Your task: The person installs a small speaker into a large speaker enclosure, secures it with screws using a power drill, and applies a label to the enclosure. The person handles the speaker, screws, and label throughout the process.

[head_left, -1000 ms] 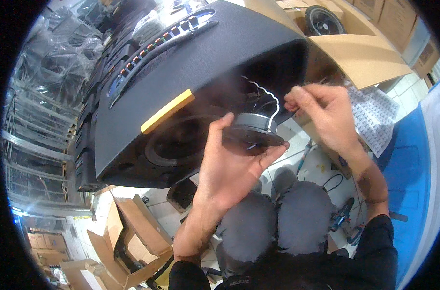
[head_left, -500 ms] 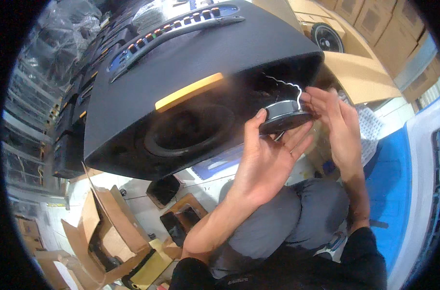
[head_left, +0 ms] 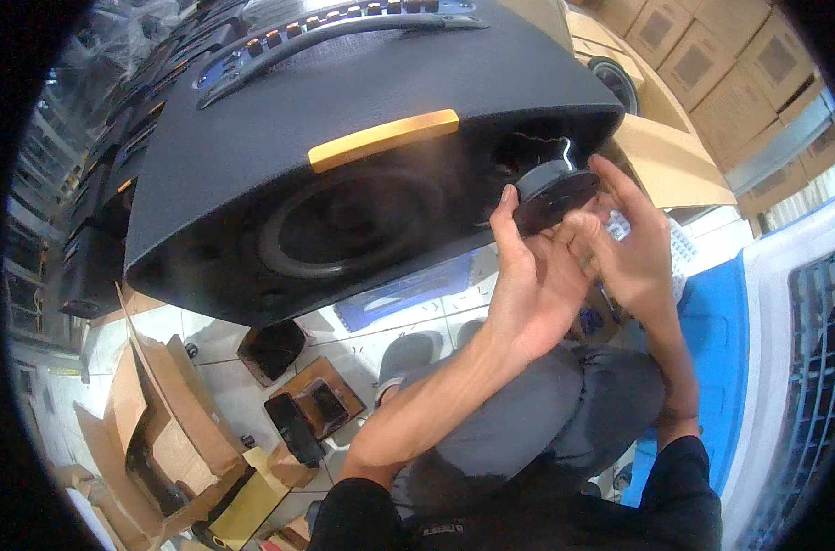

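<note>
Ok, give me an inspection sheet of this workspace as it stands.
Surface: white tiled floor, partly bare.
Job's things: large black speaker cabinet with yellow bar, woofer cone facing down; small round black speaker driver held at the cabinet's right opening.
Clutter: opened cardboard boxes at lower left; black parts on brown card.
Grippers: left hand and right hand both grip the driver.
Cables: white wire from driver into cabinet.
Surroundings: stacked cartons upper right; blue mat; more black cabinets at left.
</note>
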Action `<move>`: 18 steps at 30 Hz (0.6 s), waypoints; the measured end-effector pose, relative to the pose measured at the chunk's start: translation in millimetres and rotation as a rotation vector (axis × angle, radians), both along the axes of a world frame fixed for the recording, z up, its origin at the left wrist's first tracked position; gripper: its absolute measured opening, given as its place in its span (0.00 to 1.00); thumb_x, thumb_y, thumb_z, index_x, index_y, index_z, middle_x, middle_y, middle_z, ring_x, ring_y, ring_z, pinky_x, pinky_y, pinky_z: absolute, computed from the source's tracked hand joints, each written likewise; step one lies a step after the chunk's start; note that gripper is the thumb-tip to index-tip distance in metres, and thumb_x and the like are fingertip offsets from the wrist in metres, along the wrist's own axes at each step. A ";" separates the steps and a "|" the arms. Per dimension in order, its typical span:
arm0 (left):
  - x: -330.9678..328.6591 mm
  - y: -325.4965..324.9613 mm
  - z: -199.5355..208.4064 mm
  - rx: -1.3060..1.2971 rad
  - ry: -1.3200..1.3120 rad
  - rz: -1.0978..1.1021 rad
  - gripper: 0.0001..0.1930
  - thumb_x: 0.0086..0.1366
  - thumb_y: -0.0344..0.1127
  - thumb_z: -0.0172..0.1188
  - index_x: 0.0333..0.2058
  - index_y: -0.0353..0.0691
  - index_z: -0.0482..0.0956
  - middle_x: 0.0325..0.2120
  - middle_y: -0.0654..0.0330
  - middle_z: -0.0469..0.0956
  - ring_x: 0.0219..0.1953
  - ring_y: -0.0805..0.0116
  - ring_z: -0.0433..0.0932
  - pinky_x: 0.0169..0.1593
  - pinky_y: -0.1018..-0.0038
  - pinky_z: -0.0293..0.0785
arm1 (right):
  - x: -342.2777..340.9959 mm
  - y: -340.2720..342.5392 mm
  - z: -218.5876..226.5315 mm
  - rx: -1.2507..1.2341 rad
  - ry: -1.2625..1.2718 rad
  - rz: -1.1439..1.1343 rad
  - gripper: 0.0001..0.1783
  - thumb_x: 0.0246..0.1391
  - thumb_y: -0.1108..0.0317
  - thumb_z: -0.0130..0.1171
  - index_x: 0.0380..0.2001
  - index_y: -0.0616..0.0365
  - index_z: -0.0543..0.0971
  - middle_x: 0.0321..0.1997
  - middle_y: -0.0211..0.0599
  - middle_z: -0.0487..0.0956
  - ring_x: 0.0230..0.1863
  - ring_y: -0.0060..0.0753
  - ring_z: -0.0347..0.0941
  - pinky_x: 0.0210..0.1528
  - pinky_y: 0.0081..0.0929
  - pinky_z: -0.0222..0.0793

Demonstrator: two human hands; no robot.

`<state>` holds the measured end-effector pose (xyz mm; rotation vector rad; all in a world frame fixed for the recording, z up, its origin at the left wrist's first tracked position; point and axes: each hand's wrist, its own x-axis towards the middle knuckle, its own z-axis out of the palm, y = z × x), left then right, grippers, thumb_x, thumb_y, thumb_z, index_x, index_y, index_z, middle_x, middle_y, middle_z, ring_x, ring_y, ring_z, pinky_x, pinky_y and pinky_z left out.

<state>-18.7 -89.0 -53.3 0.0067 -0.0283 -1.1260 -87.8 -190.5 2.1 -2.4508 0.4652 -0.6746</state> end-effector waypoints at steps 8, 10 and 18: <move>0.2 -7.3 -3.4 -0.066 0.029 -0.005 0.41 0.65 0.75 0.45 0.57 0.42 0.72 0.55 0.56 0.76 0.60 0.64 0.71 0.67 0.61 0.60 | 26.5 -2.4 29.2 -0.021 -0.045 0.095 0.27 0.56 0.59 0.69 0.53 0.67 0.80 0.41 0.49 0.85 0.40 0.35 0.82 0.45 0.31 0.76; -0.4 -8.6 -5.0 -0.084 0.022 -0.011 0.41 0.65 0.75 0.45 0.57 0.43 0.72 0.56 0.56 0.75 0.61 0.64 0.70 0.67 0.60 0.59 | 29.0 -3.6 33.7 0.069 -0.015 0.113 0.24 0.58 0.60 0.67 0.51 0.69 0.80 0.40 0.48 0.85 0.41 0.34 0.82 0.46 0.30 0.76; 0.3 -12.9 -4.5 -0.111 -0.007 0.005 0.41 0.64 0.76 0.43 0.58 0.45 0.71 0.58 0.56 0.72 0.63 0.64 0.67 0.67 0.59 0.57 | 32.9 -2.7 31.6 0.211 0.000 0.184 0.20 0.64 0.67 0.57 0.52 0.74 0.78 0.42 0.49 0.85 0.43 0.27 0.80 0.48 0.25 0.75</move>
